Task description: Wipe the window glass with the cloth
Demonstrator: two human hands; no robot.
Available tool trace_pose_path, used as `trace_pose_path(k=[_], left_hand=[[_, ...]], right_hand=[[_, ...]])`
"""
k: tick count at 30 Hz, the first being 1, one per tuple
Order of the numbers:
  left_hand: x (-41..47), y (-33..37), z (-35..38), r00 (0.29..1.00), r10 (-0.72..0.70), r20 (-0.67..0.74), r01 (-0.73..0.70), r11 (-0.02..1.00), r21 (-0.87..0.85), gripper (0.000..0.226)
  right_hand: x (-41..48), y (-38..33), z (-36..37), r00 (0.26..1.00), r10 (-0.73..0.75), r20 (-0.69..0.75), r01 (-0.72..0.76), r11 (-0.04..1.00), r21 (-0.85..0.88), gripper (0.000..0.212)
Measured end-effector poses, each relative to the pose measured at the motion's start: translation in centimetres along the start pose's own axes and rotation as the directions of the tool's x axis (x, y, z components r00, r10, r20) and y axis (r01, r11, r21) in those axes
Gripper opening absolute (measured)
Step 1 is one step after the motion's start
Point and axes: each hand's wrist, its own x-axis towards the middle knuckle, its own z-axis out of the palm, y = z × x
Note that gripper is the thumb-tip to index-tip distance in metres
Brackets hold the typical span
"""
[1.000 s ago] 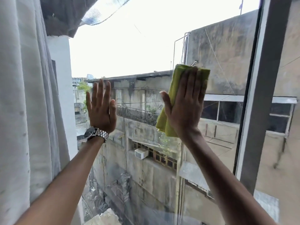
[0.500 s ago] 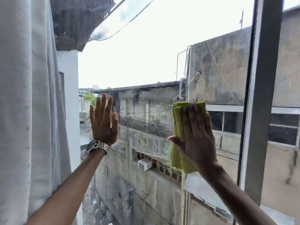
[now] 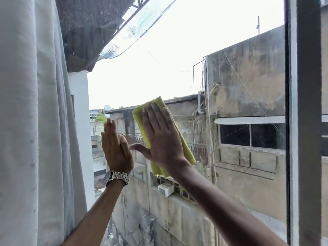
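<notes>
My right hand (image 3: pixel 164 139) presses a folded yellow-green microfibre cloth (image 3: pixel 142 125) flat against the clear window glass (image 3: pixel 159 68), fingers (image 3: pixel 150 118) laid close together over its upper half and the thumb stretched out to the left. The cloth lies between palm and pane, tilted, its top corner peeking above my fingertips and its lower end showing beneath the heel of the hand, near the wrist. My left hand (image 3: pixel 116 148) rests open on the glass just beside it, fingers straight and pressed together, holding nothing; the right thumb nearly meets it. A silver metal-link wristwatch (image 3: pixel 117 176) circles the left wrist.

A pale grey-white curtain (image 3: pixel 32 121) hangs in folds down the left edge. A dark grey vertical window frame (image 3: pixel 305 121) stands at the right. Through the pane I see weathered concrete buildings (image 3: pixel 245 82), a white air-conditioning unit (image 3: pixel 165 189) on a ledge, and an overcast white sky.

The cloth looks soft and thick, folded into a long rectangle, evenly bright in colour; whether it is damp I cannot tell.
</notes>
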Motion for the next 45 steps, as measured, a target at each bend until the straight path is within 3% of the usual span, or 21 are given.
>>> trace_pose_path(k=[6,9,13,20,22,24,28,30,35,38,40,43,45], left_hand=[[0.3,0.7,-0.4,0.999,0.004,0.046,-0.007,0.998,0.069,0.055],[0.4,1.2,-0.6,0.993,0.024,0.118,-0.038,0.992,0.12,0.057],[0.5,1.2,-0.5,0.99,0.022,0.142,-0.044,0.986,0.158,0.06],[0.3,-0.2,0.5,0.995,0.061,0.084,-0.074,0.984,0.164,0.058],[0.3,-0.4,0.6,0.995,0.077,0.061,-0.085,0.986,0.146,0.057],[0.3,-0.3,0.6,0.994,0.091,0.054,-0.098,0.986,0.134,0.056],[0.1,0.4,-0.1,0.996,0.061,0.067,-0.07,0.989,0.133,0.057],[0.2,0.9,-0.3,0.996,0.054,0.07,-0.063,0.989,0.136,0.058],[0.1,0.9,-0.2,0.996,0.061,0.061,-0.07,0.987,0.143,0.056],[0.3,0.7,-0.1,0.991,0.102,0.089,-0.116,0.979,0.17,0.057],[0.2,0.4,-0.1,0.969,0.199,0.143,-0.219,0.966,0.14,0.057],[0.1,-0.1,0.2,0.948,0.267,0.171,-0.285,0.954,0.089,0.057],[0.2,-0.4,0.3,0.948,0.273,0.162,-0.288,0.954,0.082,0.056]], right_hand=[[-12.5,0.5,1.5,0.97,-0.183,0.159,0.195,0.979,-0.067,0.114],[-15.9,3.1,0.2,0.989,-0.014,0.145,0.035,0.989,-0.144,0.101],[-12.7,4.9,-1.0,0.961,0.276,-0.007,-0.275,0.955,-0.112,0.09],[1.9,4.4,-1.0,0.883,0.43,-0.188,-0.434,0.901,0.021,0.091],[3.1,2.9,-0.5,0.897,0.387,-0.214,-0.384,0.921,0.057,0.089],[1.8,1.5,0.3,0.945,0.256,-0.206,-0.248,0.967,0.063,0.084],[-7.9,-1.0,2.0,0.993,-0.116,-0.007,0.116,0.993,-0.017,0.08],[-14.0,-0.6,1.9,0.987,-0.139,0.082,0.143,0.988,-0.054,0.08],[-18.4,6.3,-0.6,0.987,0.156,0.03,-0.15,0.976,-0.159,0.084],[-12.4,9.7,-2.4,0.945,0.322,-0.059,-0.327,0.938,-0.115,0.087],[-6.8,10.2,-2.9,0.905,0.402,-0.139,-0.412,0.91,-0.051,0.085],[-0.3,8.5,-2.5,0.844,0.495,-0.207,-0.503,0.864,0.015,0.085],[0.9,5.8,-1.3,0.884,0.419,-0.206,-0.423,0.906,0.03,0.084]])
